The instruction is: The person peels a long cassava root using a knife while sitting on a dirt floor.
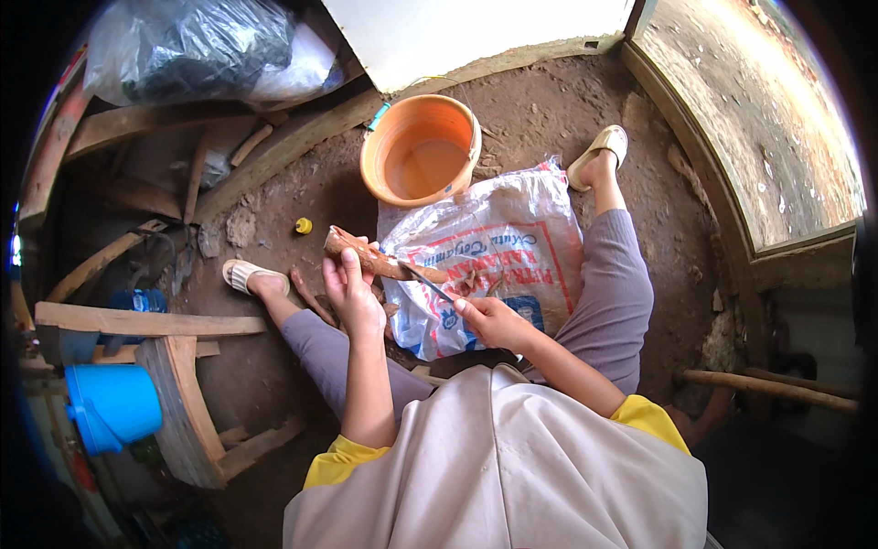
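My left hand point(354, 291) grips a long brown root, which looks like cassava point(374, 259), by its thicker end. A pale patch shows where skin is off near that end. In my right hand point(495, 321) is a knife point(431, 284), its blade lying against the root's narrower part; the handle is mostly hidden in my fist. Below both hands a white woven plastic sack point(483, 219) bearing print is spread on the ground, with brown peel scraps point(488, 283) on it. Just beyond stands an orange bucket point(420, 154) with a wire handle, its inside bottom looking wet or shiny.
Another root point(312, 296) lies on the dirt floor point(322, 185) left of the sack, near a small yellow cap point(303, 225). A wooden bench frame point(185, 405) and a blue bucket point(113, 406) are at left. Wooden sills point(693, 144) border the right side.
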Demonstrator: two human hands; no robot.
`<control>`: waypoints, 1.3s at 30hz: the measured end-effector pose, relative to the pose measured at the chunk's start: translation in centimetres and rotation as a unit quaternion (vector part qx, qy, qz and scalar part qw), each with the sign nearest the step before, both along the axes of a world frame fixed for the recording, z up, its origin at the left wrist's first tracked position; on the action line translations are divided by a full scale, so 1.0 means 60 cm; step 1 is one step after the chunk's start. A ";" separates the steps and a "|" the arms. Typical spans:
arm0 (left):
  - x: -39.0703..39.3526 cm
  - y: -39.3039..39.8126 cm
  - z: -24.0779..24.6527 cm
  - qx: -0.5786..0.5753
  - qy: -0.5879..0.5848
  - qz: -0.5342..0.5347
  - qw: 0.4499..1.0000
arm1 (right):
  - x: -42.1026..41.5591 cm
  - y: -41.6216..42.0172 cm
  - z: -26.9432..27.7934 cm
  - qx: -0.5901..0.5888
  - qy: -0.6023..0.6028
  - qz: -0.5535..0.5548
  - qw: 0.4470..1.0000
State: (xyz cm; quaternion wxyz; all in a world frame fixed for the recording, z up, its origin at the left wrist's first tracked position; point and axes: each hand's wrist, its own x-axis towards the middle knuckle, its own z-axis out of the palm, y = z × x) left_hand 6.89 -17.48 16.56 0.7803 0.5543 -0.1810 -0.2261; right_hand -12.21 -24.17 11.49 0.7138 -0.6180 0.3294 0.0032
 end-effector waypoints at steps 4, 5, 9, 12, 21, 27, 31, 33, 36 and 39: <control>0.003 -0.004 0.004 0.005 0.005 0.012 1.000 | 0.002 -0.004 0.012 0.003 0.041 0.017 0.999; 0.005 -0.003 0.005 0.006 0.004 0.014 1.000 | 0.002 -0.005 0.021 -0.040 0.025 0.027 0.999; -0.004 -0.024 0.011 -0.045 0.016 0.072 0.996 | -0.001 0.004 0.015 -0.170 -0.026 0.039 0.984; -0.007 -0.042 0.023 -0.087 0.034 0.112 0.989 | 0.002 0.011 0.023 -0.210 -0.052 0.018 0.976; -0.007 -0.030 0.029 -0.119 0.033 0.039 0.992 | -0.001 0.006 0.035 -0.248 -0.064 0.034 0.966; -0.021 -0.041 0.036 -0.125 0.022 0.069 0.990 | 0.012 0.042 0.011 -0.213 -0.106 -0.043 0.970; -0.015 -0.039 0.033 -0.111 0.035 0.089 0.989 | 0.010 0.031 0.045 -0.082 -0.015 0.013 0.996; -0.009 -0.037 0.034 -0.106 0.044 0.084 0.990 | 0.005 0.025 0.023 -0.178 -0.069 0.002 0.982; 0.000 -0.031 0.035 -0.121 0.050 0.070 0.989 | -0.005 0.007 0.039 -0.232 -0.058 0.031 0.970; 0.003 -0.031 0.029 -0.120 0.060 0.049 0.990 | -0.006 0.001 0.043 -0.255 -0.030 0.047 0.965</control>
